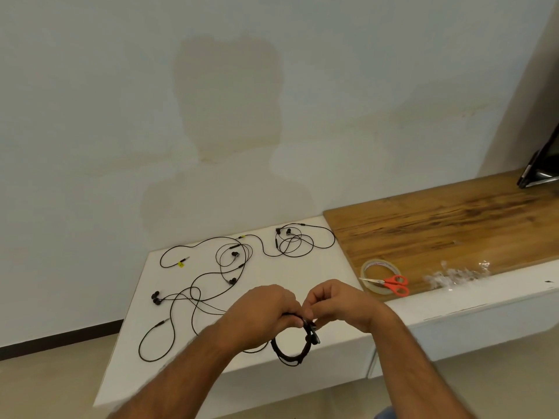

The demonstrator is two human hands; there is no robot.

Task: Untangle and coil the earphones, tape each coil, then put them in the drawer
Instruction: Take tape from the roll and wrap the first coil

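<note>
One black earphone coil (292, 347) is hanging as an upright ring just above the white worktop's (302, 267) near edge, top of the loop at the hands. Left hand (261, 309) is gripping the top of the coil, fingers curled round it. Right hand (334, 300) is pinching the same spot with its fingertips, grip pressed together. Both forearms are angling in from below, knuckles up. More loose earphones (211, 276) are lying tangled behind. Tape roll (381, 276) and red scissors (393, 284) are sitting on the wooden surface (453, 225) to the right.
</note>
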